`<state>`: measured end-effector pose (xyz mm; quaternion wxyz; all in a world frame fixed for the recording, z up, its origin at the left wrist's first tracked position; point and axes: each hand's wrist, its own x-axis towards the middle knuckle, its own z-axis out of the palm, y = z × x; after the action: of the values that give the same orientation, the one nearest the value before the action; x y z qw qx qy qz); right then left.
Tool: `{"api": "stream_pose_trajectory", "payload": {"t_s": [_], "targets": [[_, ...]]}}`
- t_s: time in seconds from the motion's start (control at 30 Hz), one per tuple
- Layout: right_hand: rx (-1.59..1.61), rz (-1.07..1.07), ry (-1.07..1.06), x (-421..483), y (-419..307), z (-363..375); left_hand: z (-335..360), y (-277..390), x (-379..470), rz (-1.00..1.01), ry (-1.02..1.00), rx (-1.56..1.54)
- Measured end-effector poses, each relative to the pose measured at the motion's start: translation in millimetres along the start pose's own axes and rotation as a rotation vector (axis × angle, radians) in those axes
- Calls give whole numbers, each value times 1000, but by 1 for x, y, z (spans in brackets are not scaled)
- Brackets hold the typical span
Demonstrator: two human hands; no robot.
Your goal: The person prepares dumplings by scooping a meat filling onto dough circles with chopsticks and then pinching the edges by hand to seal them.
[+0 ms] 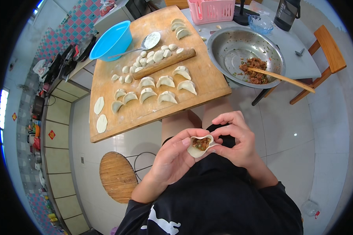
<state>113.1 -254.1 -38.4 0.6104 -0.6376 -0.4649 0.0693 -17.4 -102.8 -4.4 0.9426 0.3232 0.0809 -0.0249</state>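
Between my two hands, above my lap, is a round dumpling wrapper [197, 152] with a mound of minced filling [201, 143] inside. My left hand [176, 155] cradles its left side, thumb on the rim. With thumb and fingers, my right hand [238, 141] pinches the right edge, where the dough is folded together; the left part still gapes. Folded dumplings [167, 97] stand in rows on the wooden board [141, 117] before me. Two flat wrappers [101, 123] lie at its left corner. A rolling pin [164, 64] rests beside several small dough pieces [150, 60].
A steel bowl [223, 61] of filling, with chopsticks [285, 78] across its rim, stands right of the board. At the board's far left are a blue basin [111, 42] and a ladle of flour [151, 40]. A woven stool [117, 177] and a wooden chair [329, 50] flank me.
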Motion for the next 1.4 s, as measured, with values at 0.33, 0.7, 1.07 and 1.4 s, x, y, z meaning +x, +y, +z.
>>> {"api": "stream_pose_trajectory", "payload": {"t_s": [0.33, 0.7, 1.07, 1.4], "targets": [[101, 6, 4, -1, 4, 1, 4, -2, 2, -22, 73, 81], [221, 55, 2, -4, 4, 3, -2, 0, 6, -39, -65, 41], [71, -130, 78, -6, 9, -1, -1, 0, 4, -52, -28, 28], [-224, -209, 15, 5, -3, -9, 0, 2, 4, -96, 31, 69]]}}
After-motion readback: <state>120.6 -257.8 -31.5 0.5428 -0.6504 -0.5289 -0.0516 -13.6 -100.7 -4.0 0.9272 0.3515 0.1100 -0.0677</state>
